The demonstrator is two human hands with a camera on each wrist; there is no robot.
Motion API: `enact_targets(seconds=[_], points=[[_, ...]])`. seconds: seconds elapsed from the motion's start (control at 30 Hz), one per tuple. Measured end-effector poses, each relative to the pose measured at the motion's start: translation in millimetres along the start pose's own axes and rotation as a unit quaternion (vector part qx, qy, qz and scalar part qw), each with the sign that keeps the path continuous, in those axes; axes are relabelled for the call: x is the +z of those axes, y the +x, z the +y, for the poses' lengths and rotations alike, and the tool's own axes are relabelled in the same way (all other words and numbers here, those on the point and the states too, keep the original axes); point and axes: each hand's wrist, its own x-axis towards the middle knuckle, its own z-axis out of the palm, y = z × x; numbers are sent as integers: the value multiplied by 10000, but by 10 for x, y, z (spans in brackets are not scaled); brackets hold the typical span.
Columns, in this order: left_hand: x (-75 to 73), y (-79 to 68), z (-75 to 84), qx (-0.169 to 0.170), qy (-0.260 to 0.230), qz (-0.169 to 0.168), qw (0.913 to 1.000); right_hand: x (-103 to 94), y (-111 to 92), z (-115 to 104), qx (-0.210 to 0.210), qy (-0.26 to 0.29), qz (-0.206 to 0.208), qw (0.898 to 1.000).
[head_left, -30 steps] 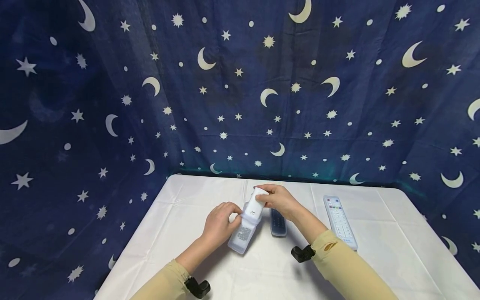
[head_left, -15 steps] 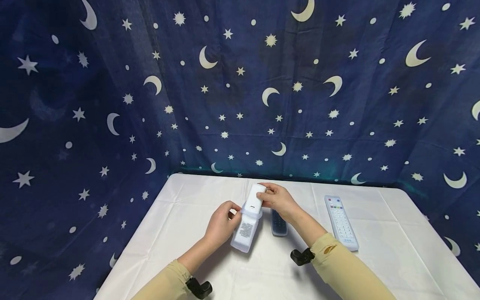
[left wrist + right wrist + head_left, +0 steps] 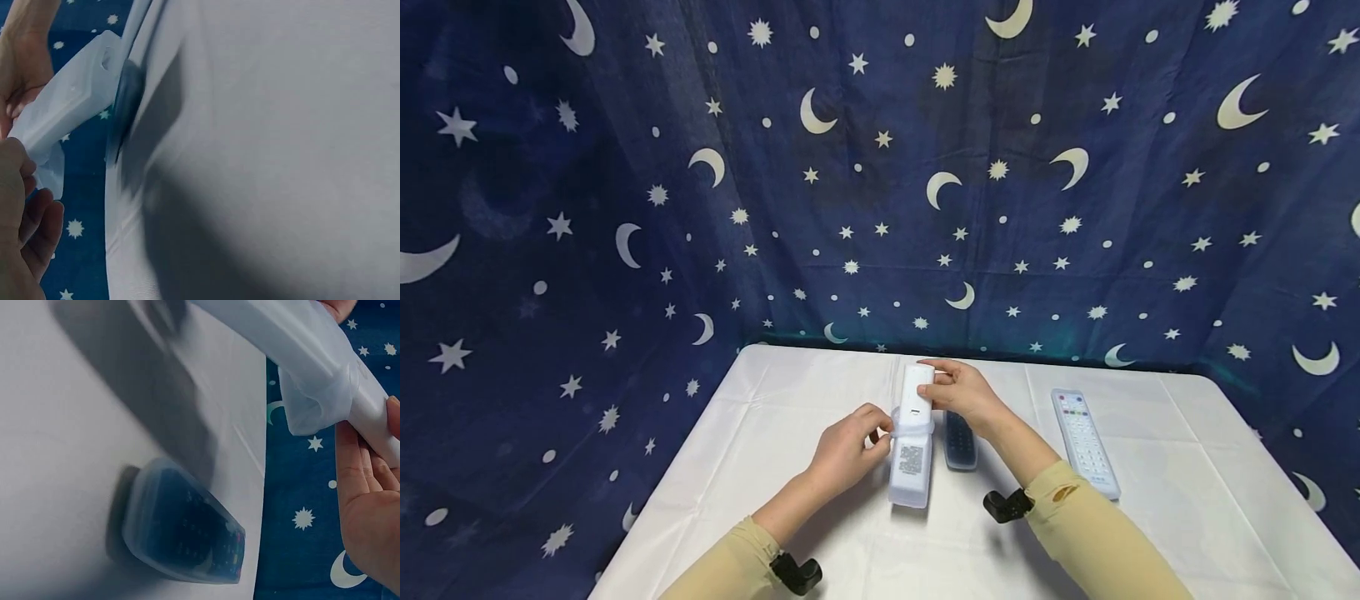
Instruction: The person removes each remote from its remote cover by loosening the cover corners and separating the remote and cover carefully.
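Note:
A white remote control [image 3: 914, 383] stands back side up, partly inside a translucent plastic cover [image 3: 908, 495]. A grey printed label shows through the cover, and the remote's upper end sticks out above the cover's rolled lip. My right hand [image 3: 966, 397] grips that bare upper end, thumb on its back; in the right wrist view the right hand [image 3: 372, 512] has its fingers beneath it. At the lip's left edge, my left hand [image 3: 850, 446] pinches the cover with its fingertips. In the left wrist view a loose flap of the cover [image 3: 53, 169] hangs by the left hand [image 3: 25, 219].
Just right of the held pair lies a dark remote in a clear cover [image 3: 959, 443]. Farther right is a white remote with colored buttons [image 3: 1086, 446]. Everything is over a white-clothed table [image 3: 790, 400], backed by a blue moon-and-star curtain [image 3: 880, 167].
The remote and cover have swung from a slant to nearly straight, their lower end moving right. Slightly more of the remote shows above the lip. Both hands keep their hold.

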Motion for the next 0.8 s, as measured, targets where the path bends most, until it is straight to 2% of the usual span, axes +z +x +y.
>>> enact_targets(seconds=[0.1,0.2,0.33,0.43,0.5,0.57,0.63,0.73,0.8], points=[[17,-22,2,87,-52,-164,9998,-24,18,-2,55,-27,75,10000],[35,-52,3,-56,-100,-162,9998,-20,34,18,178,49,191,9996],[57,-92,13,-680,-477,-168,9964,-2,41,38,249,100,253,9993],[67,-100,24,-1202,-1045,-127,9871,7,45,30,229,63,296,9993],[66,-91,34,-1362,-1223,-9,9831,11,50,17,238,36,367,9990],[59,-74,50,-1272,-1085,174,9858,11,54,3,298,16,452,9985],[40,-49,78,-989,-695,374,9920,18,61,0,332,3,523,9981],[11,8,140,-341,-2,600,9976,44,72,5,339,81,621,9975],[4,58,185,102,445,602,9971,72,78,15,309,176,651,9972]])
